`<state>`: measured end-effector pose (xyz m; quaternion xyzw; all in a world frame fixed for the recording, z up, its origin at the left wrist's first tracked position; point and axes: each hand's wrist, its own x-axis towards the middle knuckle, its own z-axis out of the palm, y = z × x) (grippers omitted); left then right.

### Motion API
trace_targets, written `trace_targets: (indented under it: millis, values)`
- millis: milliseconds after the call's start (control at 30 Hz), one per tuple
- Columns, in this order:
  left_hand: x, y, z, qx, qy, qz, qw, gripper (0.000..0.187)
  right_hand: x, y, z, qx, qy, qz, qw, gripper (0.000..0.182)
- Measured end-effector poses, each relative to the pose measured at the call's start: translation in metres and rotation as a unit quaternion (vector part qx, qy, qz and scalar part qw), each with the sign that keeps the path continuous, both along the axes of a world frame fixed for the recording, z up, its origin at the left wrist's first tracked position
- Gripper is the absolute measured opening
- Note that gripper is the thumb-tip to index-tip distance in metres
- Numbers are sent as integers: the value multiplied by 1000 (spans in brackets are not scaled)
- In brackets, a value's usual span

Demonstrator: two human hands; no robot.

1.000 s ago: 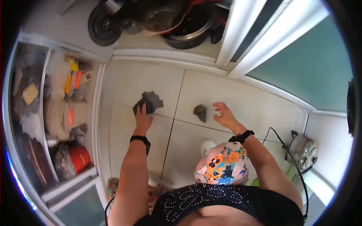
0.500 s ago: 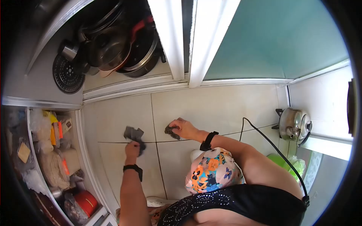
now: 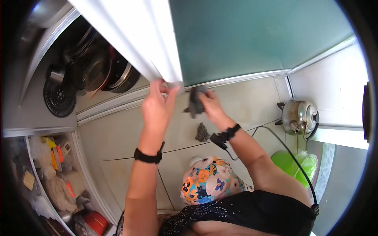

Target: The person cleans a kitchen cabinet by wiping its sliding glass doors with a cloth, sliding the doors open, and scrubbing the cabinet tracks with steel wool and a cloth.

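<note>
My left hand (image 3: pixel 156 103) grips the lower end of the white frame (image 3: pixel 151 43) of the teal cabinet door (image 3: pixel 252 39), thumb and fingers closed at its edge. A dark grey cloth (image 3: pixel 195 101) hangs bunched in my right hand (image 3: pixel 211 105), just below the door's bottom rail and slightly blurred. On the tiled floor (image 3: pixel 244 102), below the cloth, lies a grey wire scouring pad (image 3: pixel 202 132), touched by neither hand.
Dark pots and pans (image 3: pixel 92 67) stand in the open cabinet at upper left. An open drawer (image 3: pixel 75 137) at left holds bagged goods. A metal kettle (image 3: pixel 300 117) sits at right, near a green basin (image 3: pixel 284 163). A black cable (image 3: pixel 289 151) crosses the right side.
My right hand has let go of the scouring pad and now holds the cloth, which my left hand had. My left hand has risen to the door frame, and the teal door has slid left.
</note>
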<state>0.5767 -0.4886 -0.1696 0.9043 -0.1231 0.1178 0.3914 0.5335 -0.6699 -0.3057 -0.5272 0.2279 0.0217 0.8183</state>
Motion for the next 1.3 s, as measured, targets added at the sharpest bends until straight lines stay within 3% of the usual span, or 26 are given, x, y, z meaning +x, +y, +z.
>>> trace_targets:
  millis: [33,133,200,267,333,400,467,500,567,667,700,767,800,867,967,1067,1100,1133,1200,1233,1300]
  values:
    - [5,-12,6,124,-46,40,990,41,5,12,10,28,30,13,999,24]
    - [16,3,-1,142,-71,48,986,54,15,19,31,78,66,4,995,23]
    - [16,3,1,132,-70,44,988,56,9,-29,24,54,61,-66,994,25]
    - [12,-1,9,103,26,71,992,48,-1,-107,11,25,30,-122,992,27]
    - [13,-1,5,95,31,68,993,47,-17,-197,10,-60,-3,-216,975,28]
    - [12,-1,4,91,26,74,993,46,-25,-280,26,-212,84,-329,916,20]
    - [11,-2,5,103,0,64,993,43,-25,-349,37,-267,29,-510,817,29]
    - [11,-2,7,93,7,58,994,42,-22,-387,35,-270,25,-518,811,29]
    - [9,-4,13,83,25,53,995,39,-18,-439,18,-424,16,-551,719,28]
    - [11,2,4,52,8,50,997,41,7,-356,15,-445,-33,-535,717,22]
    - [12,4,4,49,7,51,997,41,14,-305,15,-394,-68,-550,733,19]
    - [13,7,3,30,-17,47,998,38,15,-188,34,-271,-134,-481,823,16]
    - [15,9,4,34,-11,41,999,38,15,-147,23,-364,-86,-457,807,18]
    - [19,14,4,20,20,39,999,38,12,-79,10,-388,-124,-369,835,20]
    - [19,15,7,34,14,32,999,38,1,-110,28,-395,-96,-299,863,17]
    - [20,13,6,52,8,26,998,40,4,-235,36,-316,-63,-452,832,10]
    - [21,11,3,55,4,14,998,41,8,-277,34,-236,-124,-509,818,8]
    - [21,9,1,55,7,18,998,41,12,-289,30,-236,-123,-505,821,8]
    - [19,6,1,58,-10,9,998,41,18,-282,45,-182,-133,-551,803,10]
    - [18,5,0,52,-11,14,998,41,21,-259,38,-212,-130,-560,790,12]
    - [19,3,5,62,8,22,998,38,29,-175,23,-231,-100,-528,811,12]
